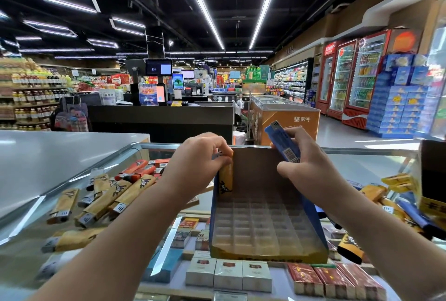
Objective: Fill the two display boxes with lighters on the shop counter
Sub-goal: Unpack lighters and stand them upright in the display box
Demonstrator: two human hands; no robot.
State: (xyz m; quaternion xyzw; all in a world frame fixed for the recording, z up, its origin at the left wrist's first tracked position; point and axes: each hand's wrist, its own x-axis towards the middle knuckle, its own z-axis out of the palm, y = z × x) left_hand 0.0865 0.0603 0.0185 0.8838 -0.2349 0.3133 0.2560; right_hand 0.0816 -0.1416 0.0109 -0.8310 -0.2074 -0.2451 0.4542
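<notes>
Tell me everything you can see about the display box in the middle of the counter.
The display box is open-topped cardboard, blue outside, with a tall brown back panel and a clear gridded tray of slots. It stands on the glass counter. One yellow lighter stands upright in its back-left corner, held by the left hand; other slots look empty.

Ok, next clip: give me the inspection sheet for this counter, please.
Surface: glass counter over cigarette packs.
Job's things: display box, slots nearly all empty; yellow lighter standing in its far-left corner; second box not identifiable.
Clutter: loose yellow lighters and orange lighters at left, more at right.
Grippers: left hand pinches the yellow lighter; right hand holds a blue lighter.
Cables: nothing seen.
Surroundings: checkout counter, drink fridges.
</notes>
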